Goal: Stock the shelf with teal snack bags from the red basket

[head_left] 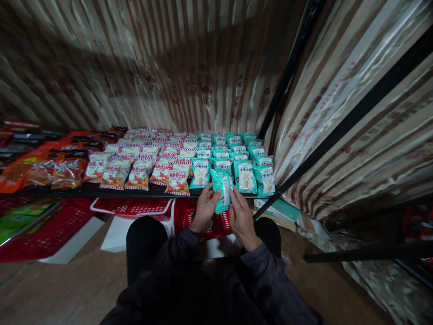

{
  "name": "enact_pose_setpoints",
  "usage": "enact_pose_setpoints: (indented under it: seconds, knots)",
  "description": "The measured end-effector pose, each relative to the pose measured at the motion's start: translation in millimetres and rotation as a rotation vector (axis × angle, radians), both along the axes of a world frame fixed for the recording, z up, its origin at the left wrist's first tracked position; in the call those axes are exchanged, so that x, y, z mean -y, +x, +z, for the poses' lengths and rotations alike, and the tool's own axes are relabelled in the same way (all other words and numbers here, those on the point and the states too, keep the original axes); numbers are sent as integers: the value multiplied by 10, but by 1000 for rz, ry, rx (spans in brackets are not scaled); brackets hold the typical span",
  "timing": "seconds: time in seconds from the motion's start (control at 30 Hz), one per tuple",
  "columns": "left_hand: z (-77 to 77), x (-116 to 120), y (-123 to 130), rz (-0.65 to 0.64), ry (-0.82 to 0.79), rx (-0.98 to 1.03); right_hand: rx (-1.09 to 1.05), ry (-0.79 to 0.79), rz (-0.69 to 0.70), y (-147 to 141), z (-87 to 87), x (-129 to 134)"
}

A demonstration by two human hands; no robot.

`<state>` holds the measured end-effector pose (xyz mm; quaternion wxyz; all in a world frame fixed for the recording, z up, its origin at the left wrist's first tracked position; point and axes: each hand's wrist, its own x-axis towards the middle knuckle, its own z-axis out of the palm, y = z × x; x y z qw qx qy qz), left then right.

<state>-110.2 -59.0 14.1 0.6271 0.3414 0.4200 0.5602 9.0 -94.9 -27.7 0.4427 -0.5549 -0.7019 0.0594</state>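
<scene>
Between my two hands is a teal snack bag [222, 187], its seamed side facing me, held at the front edge of the shelf. My left hand [204, 208] grips its left edge with thumb and fingers. On the bag's right edge, my right hand [241, 216] has its fingers closed. Right behind it stand rows of matching teal bags, among them one front bag [246, 177] with a white label, another at the right corner [265, 180], and one to the left [200, 174].
White-and-orange snack bags [140, 173] fill the shelf's middle; orange-and-black bags [69, 169] lie left. Below are red baskets [135, 208] and a white box [117, 234]. A black metal post [324, 131] slants at right, before draped patterned sheeting [209, 67].
</scene>
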Motion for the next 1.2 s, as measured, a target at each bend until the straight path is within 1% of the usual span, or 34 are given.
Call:
enact_pose_setpoints:
  seconds: [0.1,0.23,0.4,0.53,0.6,0.7,0.8,0.9,0.97,1.0,1.03,1.1,1.2]
  knots:
    - [13,32,-11,-5,-21,-46,-93,-75,3,-26,-1,28]
    - [-11,54,-22,-14,-15,-88,-202,-163,-10,-60,22,50]
    - [-63,63,-24,-13,7,-81,-276,-210,-28,-102,82,60]
    - [-75,75,-33,-15,31,-48,-337,-243,-20,-134,143,69]
    - [-64,88,-43,-28,43,-67,-379,-263,-27,-137,153,75]
    - [-52,106,-53,-45,68,-149,-479,-276,-57,-117,140,98]
    - [-93,97,-43,-14,98,-239,-623,-293,-60,-88,102,132]
    - [-197,62,-14,94,120,-294,-824,-326,-25,-88,34,155]
    - [-268,45,7,147,78,-280,-1003,-349,15,-110,-22,157]
    - [-295,42,14,152,45,-254,-1094,-361,38,-124,-48,155]
    - [-314,44,19,138,13,-215,-1176,-373,60,-140,-72,153]
    - [-333,59,18,68,-22,-113,-1304,-393,89,-167,-106,149]
    - [-337,86,0,-49,-55,22,-1421,-418,91,-186,-136,143]
